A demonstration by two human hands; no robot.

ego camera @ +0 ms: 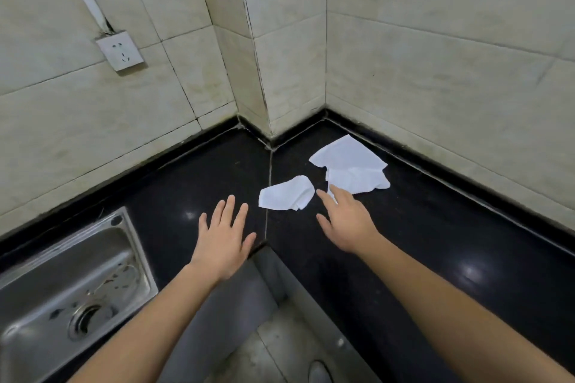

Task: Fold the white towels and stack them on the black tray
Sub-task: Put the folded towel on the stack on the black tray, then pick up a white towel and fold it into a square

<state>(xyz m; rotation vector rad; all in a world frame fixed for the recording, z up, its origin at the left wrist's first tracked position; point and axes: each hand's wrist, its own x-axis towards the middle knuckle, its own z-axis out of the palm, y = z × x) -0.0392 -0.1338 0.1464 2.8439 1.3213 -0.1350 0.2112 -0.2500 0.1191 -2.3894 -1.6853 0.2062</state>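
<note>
Two white towels lie crumpled on the black L-shaped countertop (193, 183). The small towel (286, 193) is near the counter's inner corner. The larger towel (353, 165) lies behind it to the right, close to the wall. My left hand (224, 235) hovers flat, fingers spread, just left of the small towel, holding nothing. My right hand (347, 221) reaches forward with fingers extended; its fingertips touch the near edge of the larger towel. No black tray is in view.
A steel sink (71, 283) is sunk in the counter at the lower left. Tiled walls enclose the counter at the back and right, with a wall socket (120, 53) at upper left. The floor and a shoe tip (320, 373) show below between my arms.
</note>
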